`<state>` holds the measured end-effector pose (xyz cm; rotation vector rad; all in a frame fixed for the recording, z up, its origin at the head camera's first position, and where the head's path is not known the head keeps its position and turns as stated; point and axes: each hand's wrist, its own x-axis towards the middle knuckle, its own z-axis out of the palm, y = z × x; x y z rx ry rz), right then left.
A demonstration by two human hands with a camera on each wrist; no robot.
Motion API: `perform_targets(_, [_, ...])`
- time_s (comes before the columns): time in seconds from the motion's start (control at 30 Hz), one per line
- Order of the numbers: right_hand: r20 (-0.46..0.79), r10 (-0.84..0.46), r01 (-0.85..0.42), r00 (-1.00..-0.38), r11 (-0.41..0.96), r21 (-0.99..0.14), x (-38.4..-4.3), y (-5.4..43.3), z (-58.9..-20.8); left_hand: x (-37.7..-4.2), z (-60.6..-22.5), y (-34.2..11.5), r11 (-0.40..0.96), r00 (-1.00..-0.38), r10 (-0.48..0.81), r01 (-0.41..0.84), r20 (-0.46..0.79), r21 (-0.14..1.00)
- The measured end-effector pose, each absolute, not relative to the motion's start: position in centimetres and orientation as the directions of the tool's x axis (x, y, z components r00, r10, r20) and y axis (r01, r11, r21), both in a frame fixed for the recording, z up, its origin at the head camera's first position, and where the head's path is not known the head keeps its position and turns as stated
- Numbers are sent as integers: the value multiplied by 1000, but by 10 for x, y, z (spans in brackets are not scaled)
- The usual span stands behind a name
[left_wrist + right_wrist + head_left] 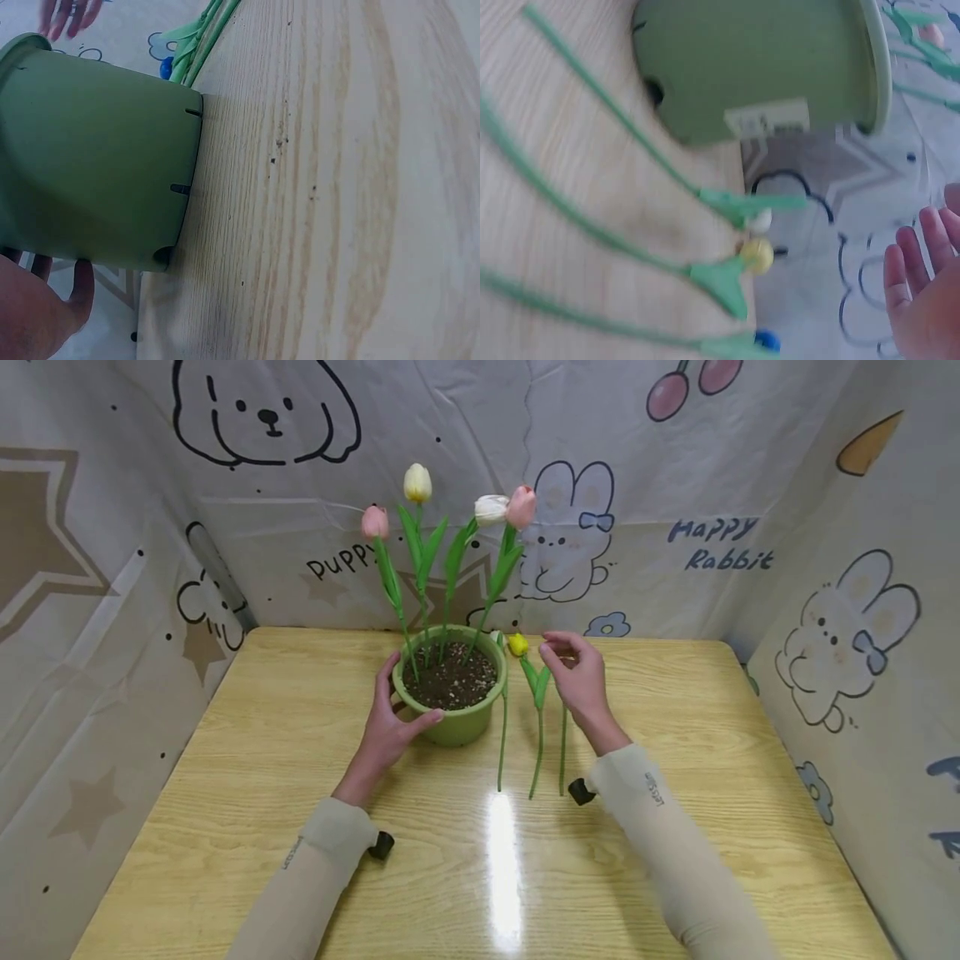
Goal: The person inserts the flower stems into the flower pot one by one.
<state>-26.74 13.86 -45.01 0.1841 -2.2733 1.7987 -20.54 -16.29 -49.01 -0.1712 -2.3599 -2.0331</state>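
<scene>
A green flower pot (459, 728) of dark soil (457, 681) stands on the table. Artificial tulips rise from it: a pink one (375, 522), a cream one (417, 482), a white one (491, 510) and another pink one (521, 507). My left hand (385, 727) holds the pot's left side, thumb at the front rim. Right of the pot lie a white tulip (759, 220), a yellow tulip (518, 645) and a blue tulip (766, 340). Over the blue one, whose bloom my right hand (581, 681) hides in the head view, that hand hovers holding nothing.
The wooden table (285, 760) ends at a patterned cloth backdrop (300, 585) behind and on both sides. A paper label (769, 118) is stuck on the pot. Dark specks of soil (279, 142) lie on the tabletop near the pot.
</scene>
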Motion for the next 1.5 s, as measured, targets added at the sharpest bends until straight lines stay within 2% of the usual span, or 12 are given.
perform_targets(0.47, [10, 124, 29, -992, 304, -952, -242, 205, -488, -202, -502, -165, 169, -990, 51, 142, 135, 975])
perform_targets(0.87, [-200, 87, 216, -976, 264, -940, -231, 204, -521, -203, -502, -164, 162, -990, 53, 141, 134, 977])
perform_targets(1.5, [-198, 138, 229, -970, 264, -937, -231, 187, -532, -207, -501, -163, 160, -990, 60, 135, 126, 978])
